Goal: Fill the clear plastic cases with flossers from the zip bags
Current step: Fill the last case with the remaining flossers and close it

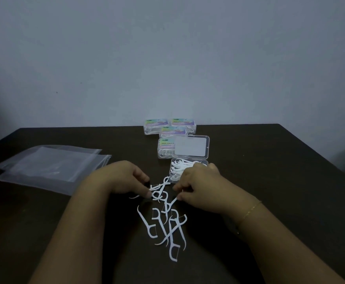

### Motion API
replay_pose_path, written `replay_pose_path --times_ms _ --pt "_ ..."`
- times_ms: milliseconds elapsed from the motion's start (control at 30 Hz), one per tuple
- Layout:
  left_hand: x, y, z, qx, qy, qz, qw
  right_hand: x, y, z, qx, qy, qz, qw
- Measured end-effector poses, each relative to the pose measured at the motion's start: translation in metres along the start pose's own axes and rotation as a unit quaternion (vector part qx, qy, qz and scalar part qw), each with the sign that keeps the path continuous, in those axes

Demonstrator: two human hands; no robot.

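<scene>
White flossers (163, 224) are scattered loose on the dark table (269, 181), between the wrists and just in front of the open clear case (189, 170), which is already partly filled; one flosser is pinched in the curled fingers of the left hand (126, 177), another in those of the right hand (198, 185). The picks are best aligned head to head before being laid flat in the case, so tangling is avoided; four closed labelled cases (168, 138) are stacked behind, and flat zip bags (50, 167) lie to the left.
</scene>
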State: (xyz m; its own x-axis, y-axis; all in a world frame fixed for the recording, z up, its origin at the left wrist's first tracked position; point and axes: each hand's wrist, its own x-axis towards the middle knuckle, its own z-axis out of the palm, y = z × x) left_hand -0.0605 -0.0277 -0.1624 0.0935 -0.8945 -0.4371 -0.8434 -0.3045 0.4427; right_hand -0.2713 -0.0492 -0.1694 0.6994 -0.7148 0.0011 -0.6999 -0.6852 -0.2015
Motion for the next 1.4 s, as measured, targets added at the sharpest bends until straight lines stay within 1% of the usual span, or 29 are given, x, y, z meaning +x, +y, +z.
replay_pose_path --times_ms 67,133,267,367,533,633,767,933,1067,1133,1233,1300,1367,1400 --pt "-0.002 0.0 -0.001 0.009 -0.003 -0.01 1.0 0.0 -0.002 0.002 -0.018 -0.012 -0.01 1.0" --pt "0.0 0.0 0.0 0.007 0.009 -0.016 1.0 0.0 -0.004 0.005 -0.024 -0.012 -0.013 1.0" --pt "0.004 0.002 0.001 0.016 0.031 -0.038 0.999 0.0 -0.005 0.009 -0.043 0.009 0.011 0.999" --pt "0.008 0.005 0.005 0.053 0.057 -0.049 0.996 0.0 -0.007 0.011 -0.064 0.014 0.026 0.998" --pt "0.018 0.012 0.01 0.107 0.084 -0.078 0.988 0.001 -0.022 0.022 -0.057 0.063 0.062 0.995" --pt "0.019 0.014 0.013 0.109 0.088 -0.075 0.987 0.001 -0.029 0.025 -0.049 0.067 0.071 0.994" --pt "0.018 0.014 0.015 0.134 0.115 -0.061 0.982 0.0 -0.025 0.019 -0.018 0.046 0.08 0.996" --pt "0.016 0.018 0.016 0.163 0.119 -0.058 0.978 -0.001 -0.017 0.012 -0.025 -0.002 0.106 0.994" --pt "0.014 0.02 0.018 0.188 0.133 -0.058 0.971 -0.004 -0.016 0.008 -0.059 -0.023 0.08 0.995" --pt "0.013 0.02 0.018 0.187 0.129 -0.062 0.972 -0.005 -0.016 0.008 -0.058 -0.024 0.068 0.996" --pt "0.012 0.018 0.013 0.151 0.105 -0.076 0.98 -0.005 -0.015 0.005 -0.018 -0.026 0.066 0.997" --pt "0.012 0.017 0.01 0.124 0.113 -0.07 0.983 -0.006 -0.012 0.0 0.048 -0.012 0.074 0.996" --pt "0.011 0.016 0.007 0.103 0.132 -0.059 0.984 -0.004 -0.005 -0.006 0.154 0.03 0.09 0.984" --pt "0.011 0.015 0.005 0.088 0.139 -0.054 0.985 -0.003 -0.001 -0.009 0.199 0.067 0.094 0.973"
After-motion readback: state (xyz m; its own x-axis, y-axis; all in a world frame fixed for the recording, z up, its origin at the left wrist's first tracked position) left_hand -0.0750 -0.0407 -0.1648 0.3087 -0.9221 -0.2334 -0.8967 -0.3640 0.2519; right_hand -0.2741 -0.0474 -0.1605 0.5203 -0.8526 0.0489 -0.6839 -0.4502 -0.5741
